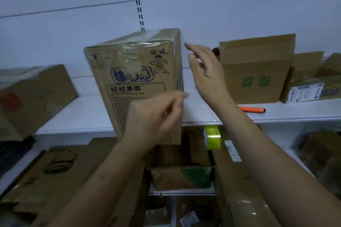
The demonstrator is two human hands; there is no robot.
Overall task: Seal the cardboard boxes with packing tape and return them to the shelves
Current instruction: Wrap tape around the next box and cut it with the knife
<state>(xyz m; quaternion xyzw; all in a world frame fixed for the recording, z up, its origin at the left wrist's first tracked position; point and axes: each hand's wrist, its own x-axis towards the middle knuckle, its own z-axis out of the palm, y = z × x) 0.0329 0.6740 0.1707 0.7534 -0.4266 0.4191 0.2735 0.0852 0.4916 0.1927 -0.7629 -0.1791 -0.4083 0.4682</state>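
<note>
A tall taped box [136, 79] stands upright on the white shelf [88, 116], its near bottom corner hanging a little over the shelf's front edge. Clear tape crosses its top and runs down the front face. The left hand [156, 120] is in front of the box's lower right part, fingers loosely curled and pointing right toward the box's right edge; motion blur hides whether the fingertips pinch anything or touch the cardboard. The right hand [206, 72] is raised just right of the box, fingers straight and spread, palm turned toward the box's right side, holding nothing and apart from it by a narrow gap. Between the box and the next carton lies a stretch of bare shelf, and the right hand hangs above it. Beyond the right hand an open box [256, 72] with green print stands against the back wall, its flaps up; further right sit more cartons, one bearing a white label. An orange marker [252, 109] lies near the shelf's front edge, just right of the right forearm. Far left of the left hand another taped box [35, 97] leans at an angle, with open shelf between it and the tall box. Below the shelf edge, between the two forearms, a tape roll [213, 137] stands on edge among flattened cardboard and a small green-topped carton [182, 177].
</note>
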